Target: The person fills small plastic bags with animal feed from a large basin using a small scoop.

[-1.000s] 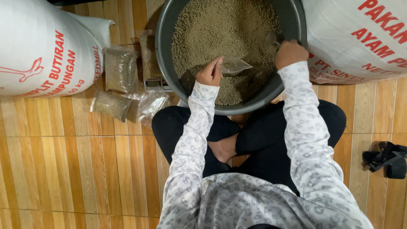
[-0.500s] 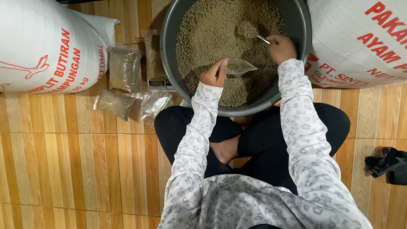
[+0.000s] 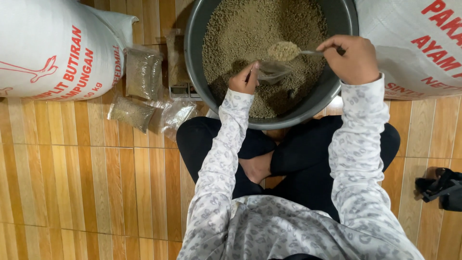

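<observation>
A large grey basin (image 3: pixel 202 82) full of brownish-green pellets stands on the floor before my crossed legs. My left hand (image 3: pixel 244 79) pinches the mouth of a small clear plastic bag (image 3: pixel 273 71) over the pellets. My right hand (image 3: pixel 350 58) grips a metal spoon (image 3: pixel 288 51) heaped with pellets, held just above the bag's opening.
A big white sack (image 3: pixel 53 48) with red print lies at the left, another white sack (image 3: pixel 414 43) at the right. Filled small clear bags (image 3: pixel 143 73) and a flatter filled bag (image 3: pixel 131 113) lie on the wooden floor beside the basin. A black object (image 3: pixel 440 188) sits at the far right.
My right hand has lifted the spoon, loaded with pellets, from the basin's right side and carried it toward the bag. My left hand has kept the bag open in about the same place.
</observation>
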